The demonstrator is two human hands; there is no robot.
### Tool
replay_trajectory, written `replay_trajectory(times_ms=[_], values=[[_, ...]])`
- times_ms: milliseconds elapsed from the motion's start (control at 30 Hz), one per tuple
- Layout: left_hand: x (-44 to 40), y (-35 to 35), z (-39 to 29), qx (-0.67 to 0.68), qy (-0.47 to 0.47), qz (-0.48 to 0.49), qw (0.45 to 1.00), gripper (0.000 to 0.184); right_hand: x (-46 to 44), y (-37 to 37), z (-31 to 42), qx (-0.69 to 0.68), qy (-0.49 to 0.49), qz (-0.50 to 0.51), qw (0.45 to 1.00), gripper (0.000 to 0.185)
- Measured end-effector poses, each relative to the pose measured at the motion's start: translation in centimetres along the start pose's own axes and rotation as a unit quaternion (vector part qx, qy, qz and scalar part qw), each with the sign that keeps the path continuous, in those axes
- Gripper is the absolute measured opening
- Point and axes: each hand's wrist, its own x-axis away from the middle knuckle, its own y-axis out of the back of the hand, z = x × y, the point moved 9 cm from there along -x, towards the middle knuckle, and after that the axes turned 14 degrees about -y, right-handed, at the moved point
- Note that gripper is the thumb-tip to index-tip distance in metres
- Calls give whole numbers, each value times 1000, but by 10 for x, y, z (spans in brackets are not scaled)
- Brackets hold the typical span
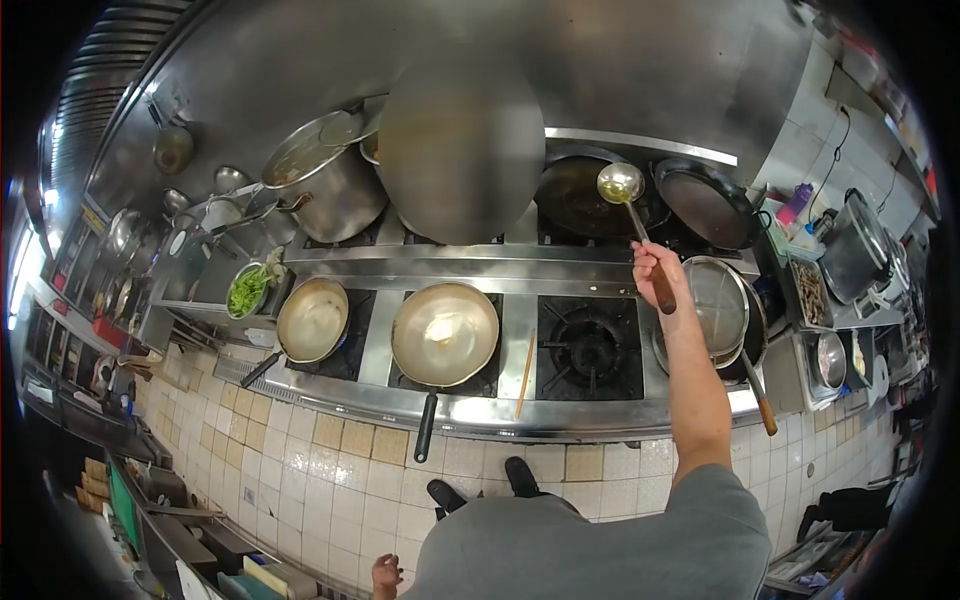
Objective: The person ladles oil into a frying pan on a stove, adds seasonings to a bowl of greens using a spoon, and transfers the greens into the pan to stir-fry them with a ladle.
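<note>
My right hand (655, 272) is wrapped round the brown handle of a ladle (621, 183). The ladle's bowl, with some yellowish liquid in it, is over a dark wok (580, 195) at the back of the stove. Low in the view, beside my body, is my left hand (387, 577); its fingers look curled, but they are too small to tell more. A light frying pan (445, 334) with a pale, shiny patch in the middle sits on a front burner. Another light pan (313, 320) stands to its left.
A bare burner (588, 348) lies right of a chopstick (526, 372). A round strainer (716, 310) rests at the front right. Behind stand a tall pot (335, 195) and a black pan (705, 205). Greens fill a bowl (247, 290) at left. Pan handles jut over the stove's front edge.
</note>
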Motion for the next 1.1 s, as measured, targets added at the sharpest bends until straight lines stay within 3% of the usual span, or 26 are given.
replay_trajectory(times_ms=[267,433,500,533,600,667,733,767,800,867,1033,1100], values=[[-46,11,-28,-29,6,35,999,43,59,-28,-83,-16,-63,38,997,25],[-81,47,12,-63,-26,101,993,46,104,-75,-215,-66,-130,59,988,31],[-93,69,8,-68,-121,163,977,47,111,-94,-275,-122,-184,85,972,32],[-95,83,15,-66,-118,168,977,47,110,-106,-306,-163,-206,79,962,34],[-102,129,31,-22,-53,87,995,48,97,-123,-365,-232,-229,86,941,32],[-106,169,44,-25,-19,103,994,47,71,-126,-412,-247,-234,64,938,32],[-111,214,63,-19,13,79,997,46,48,-127,-453,-180,-188,11,965,21],[-135,231,99,-71,-57,114,989,46,41,-111,-473,-15,-159,-102,982,17],[-136,245,99,-72,-59,117,989,46,40,-103,-483,151,-123,-209,958,12],[-130,292,108,41,45,5,998,46,61,-123,-501,237,-17,-278,931,9],[-117,340,128,102,74,-90,988,38,89,-138,-510,244,-33,-265,932,11],[-126,326,126,29,45,24,998,35,84,-138,-504,257,-47,-256,931,12]])
